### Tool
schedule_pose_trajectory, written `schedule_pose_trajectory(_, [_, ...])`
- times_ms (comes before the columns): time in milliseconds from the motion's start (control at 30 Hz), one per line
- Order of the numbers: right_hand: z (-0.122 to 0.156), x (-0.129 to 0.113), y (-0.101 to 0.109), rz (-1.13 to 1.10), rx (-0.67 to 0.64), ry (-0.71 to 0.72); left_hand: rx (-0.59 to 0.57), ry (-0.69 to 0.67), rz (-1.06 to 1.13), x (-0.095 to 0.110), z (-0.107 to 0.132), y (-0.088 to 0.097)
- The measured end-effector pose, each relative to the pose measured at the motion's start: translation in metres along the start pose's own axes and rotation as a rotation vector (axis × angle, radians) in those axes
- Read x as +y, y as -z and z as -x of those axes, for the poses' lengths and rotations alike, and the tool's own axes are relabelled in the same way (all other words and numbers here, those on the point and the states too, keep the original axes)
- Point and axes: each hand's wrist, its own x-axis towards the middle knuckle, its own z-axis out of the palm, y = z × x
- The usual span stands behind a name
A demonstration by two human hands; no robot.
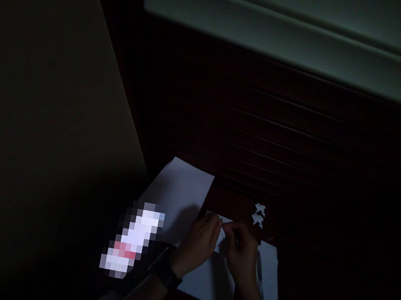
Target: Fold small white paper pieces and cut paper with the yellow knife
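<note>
In dim light my left hand (198, 243) and my right hand (242, 253) meet over a white sheet (208, 281) on a dark table. Both hands pinch a small piece of white paper (222, 237) between their fingertips. My left wrist wears a dark watch (166, 274). Two small folded white paper shapes (258, 215) lie just beyond my right hand.
A second white sheet (181, 193) lies to the left, past my left hand. A blurred white and pink object (132, 241) sits at its near edge. A pen-like thing (258, 271) lies by my right hand. Dark wooden slats (284, 134) rise behind the table.
</note>
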Motion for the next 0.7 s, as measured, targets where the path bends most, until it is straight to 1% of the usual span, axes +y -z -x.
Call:
schedule_pose_trajectory(33, [-0.001,0.000,0.001,-0.050,-0.020,-0.018,0.008,-0.004,-0.006,0.000,0.000,0.000])
schedule_pose_trajectory(100, [-0.002,0.000,0.005,-0.178,-0.110,-0.057,0.014,-0.020,-0.016,-0.001,-0.001,0.002])
schedule_pose_trajectory(167, [-0.004,0.002,0.010,-0.294,-0.227,-0.092,0.000,-0.051,-0.018,-0.001,0.000,0.004])
schedule_pose_trajectory(233, [-0.005,0.007,0.014,-0.343,-0.301,-0.124,-0.027,-0.082,-0.017,0.000,0.001,0.005])
schedule_pose_trajectory(300, [-0.005,0.012,0.015,-0.337,-0.312,-0.152,-0.056,-0.107,-0.024,0.001,0.003,0.006])
schedule_pose_trajectory(400, [-0.004,0.017,0.011,-0.342,-0.283,-0.166,-0.078,-0.145,-0.067,0.002,0.004,0.006])
schedule_pose_trajectory(467, [-0.004,0.017,0.008,-0.364,-0.247,-0.168,-0.088,-0.157,-0.091,0.001,0.004,0.005])
schedule_pose_trajectory(567, [-0.003,0.013,0.006,-0.369,-0.200,-0.180,-0.086,-0.134,-0.105,0.001,0.002,0.007])
schedule_pose_trajectory(633, [-0.003,0.010,0.009,-0.364,-0.225,-0.179,-0.089,-0.148,-0.129,0.001,0.001,0.009])
schedule_pose_trajectory(700, [-0.004,0.009,0.011,-0.366,-0.292,-0.161,-0.111,-0.190,-0.158,0.003,0.001,0.011])
